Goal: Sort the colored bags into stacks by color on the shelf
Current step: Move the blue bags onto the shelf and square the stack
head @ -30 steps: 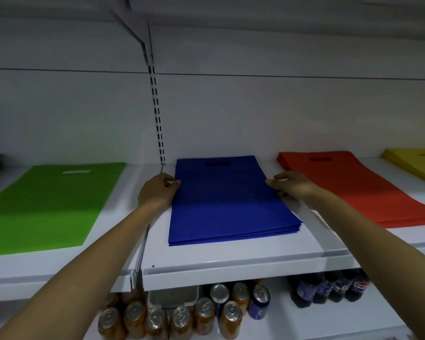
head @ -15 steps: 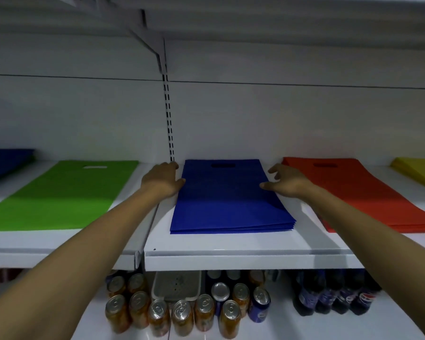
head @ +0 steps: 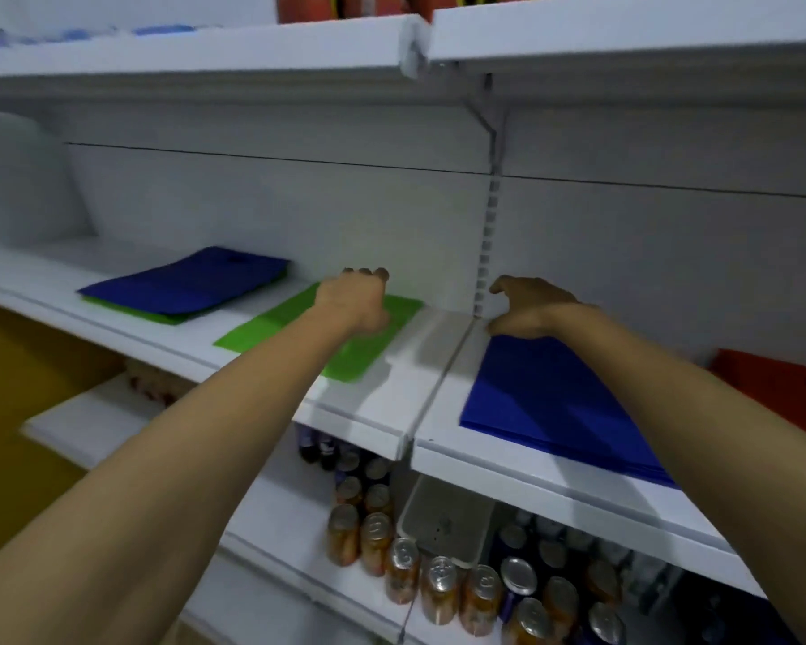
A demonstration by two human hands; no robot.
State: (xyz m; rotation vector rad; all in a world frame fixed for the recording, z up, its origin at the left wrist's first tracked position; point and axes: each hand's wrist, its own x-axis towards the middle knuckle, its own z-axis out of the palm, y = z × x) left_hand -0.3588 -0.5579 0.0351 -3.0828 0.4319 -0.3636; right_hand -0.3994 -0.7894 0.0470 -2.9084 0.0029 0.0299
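My left hand (head: 354,300) hovers over the far end of a green bag stack (head: 271,335), fingers loosely curled and holding nothing. My right hand (head: 529,311) sits at the far left corner of the blue bag stack (head: 554,402) with relaxed, spread fingers, gripping nothing. Further left on the same shelf (head: 382,412), a second blue bag (head: 187,286) lies on top of a green bag whose edge shows beneath it. An orange bag stack (head: 782,388) is cut off at the right edge.
A slotted upright (head: 487,244) divides the shelf bays behind my hands. Drink cans (head: 406,570) and dark bottles (head: 317,451) fill the shelf below, beside a grey tray (head: 443,519). An upper shelf (head: 205,53) overhangs. A pale bulky object (head: 15,179) sits far left.
My view has swung left and tilted. My left hand left the blue stack's edge and moved over the green bags. My right hand shifted from the stack's right side to its far left corner.
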